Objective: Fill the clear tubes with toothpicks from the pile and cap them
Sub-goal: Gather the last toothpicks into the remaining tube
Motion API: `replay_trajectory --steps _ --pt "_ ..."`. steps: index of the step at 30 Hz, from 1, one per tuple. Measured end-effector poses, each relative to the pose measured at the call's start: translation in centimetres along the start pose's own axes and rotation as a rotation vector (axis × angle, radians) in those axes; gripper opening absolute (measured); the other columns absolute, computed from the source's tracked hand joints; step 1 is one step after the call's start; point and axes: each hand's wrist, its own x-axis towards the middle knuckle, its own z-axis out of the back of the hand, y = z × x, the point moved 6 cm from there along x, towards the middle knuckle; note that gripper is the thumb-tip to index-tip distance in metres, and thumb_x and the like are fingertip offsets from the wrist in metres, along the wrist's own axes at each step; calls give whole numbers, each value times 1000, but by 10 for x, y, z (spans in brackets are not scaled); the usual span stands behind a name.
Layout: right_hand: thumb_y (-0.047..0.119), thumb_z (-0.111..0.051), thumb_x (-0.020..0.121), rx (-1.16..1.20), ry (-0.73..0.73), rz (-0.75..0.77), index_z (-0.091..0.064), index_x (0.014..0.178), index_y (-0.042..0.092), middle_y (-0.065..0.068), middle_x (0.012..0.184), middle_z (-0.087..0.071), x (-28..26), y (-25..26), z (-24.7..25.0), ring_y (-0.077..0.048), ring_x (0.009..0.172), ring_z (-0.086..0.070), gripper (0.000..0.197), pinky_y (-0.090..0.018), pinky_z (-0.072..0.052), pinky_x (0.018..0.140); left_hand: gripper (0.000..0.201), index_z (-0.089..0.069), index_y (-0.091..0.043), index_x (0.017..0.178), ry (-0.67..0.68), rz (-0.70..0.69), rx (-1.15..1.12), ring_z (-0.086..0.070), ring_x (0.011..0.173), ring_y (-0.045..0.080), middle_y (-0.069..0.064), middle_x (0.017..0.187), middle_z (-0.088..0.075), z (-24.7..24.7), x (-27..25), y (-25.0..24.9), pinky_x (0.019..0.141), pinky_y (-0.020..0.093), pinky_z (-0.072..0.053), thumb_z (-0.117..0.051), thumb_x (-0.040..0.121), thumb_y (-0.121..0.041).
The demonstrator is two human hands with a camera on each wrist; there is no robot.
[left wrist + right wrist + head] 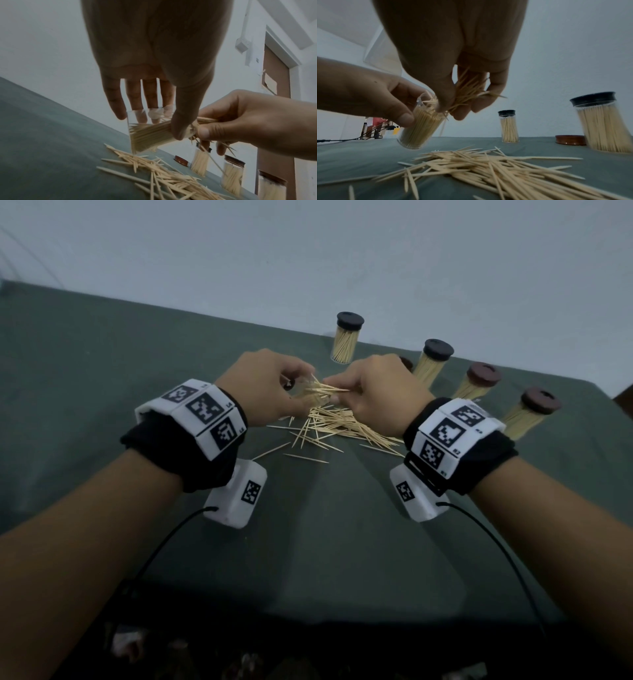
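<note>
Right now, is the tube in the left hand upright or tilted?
Tilted. The left hand grips the tube, its uncapped mouth leaning toward the right hand, which pinches toothpicks.

You are looking at a green cloth (102, 371) covering the bench, a pale wall (308, 251) rising behind, a brown door (274, 81) standing right.

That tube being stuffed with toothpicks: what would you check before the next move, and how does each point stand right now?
1. Left hand grips the open tube: ok.
2. Tube tilted toward the right hand: ok.
3. Bundle of toothpicks lined up with the tube mouth: not ok, several splay out sideways.
4. Tube full enough to cap: cannot tell.
5. Loose brown cap on the cloth for closing: ok.
6. Pile left on the table: ok, many toothpicks remain.
</note>
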Motion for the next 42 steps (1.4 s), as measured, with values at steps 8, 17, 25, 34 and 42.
replay_trajectory --steps 8,17,25,34,42 --pt "24 -65 91 173 -84 -100 -71 114 31 6 96 -73 -5 -10 2 -6 83 -64 24 -14 -44 73 47 -66 -32 119 4 -2 -43 -61 95 4 -19 93 -63 -2 2 -1 84 17 -40 -82 74 -28" --pt "20 -65 91 251 -10 -120 -71 111 38 11 78 -71 -7 -15 2 -4 67 -62 28 -19 -50 65 47 -66 -34 118 17 25 -71 -62 98 3 -14 104 -68 -2 4 4 78 11 -38 -82 74 -32" --pt "17 -54 97 -4 86 -37 -64 122 40 19 75 -50 -4 -14 -1 -5 77 -48 35 -4 -32 63 47 -66 -29 120 14 30 -24 -62 99 6 -13 105 -68 -4 3 5 86 19 -40 -80 76 -37" --pt "22 -69 88 57 -59 19 -72 113 29 1 97 -74 -3 0 6 -13 91 -64 26 -20 -43 79 36 -70 -28 111 35 -22 -41 -65 94 5 -10 97 -72 -12 0 -5 76 11 -43 -78 77 -37" --pt "17 -70 87 71 -20 -28 -69 118 29 14 97 -58 -3 -4 5 -2 94 -51 33 -17 -38 86 44 -68 -33 116 48 22 -82 -64 97 1 -17 100 -70 -11 3 3 84 16 -42 -81 74 -35"
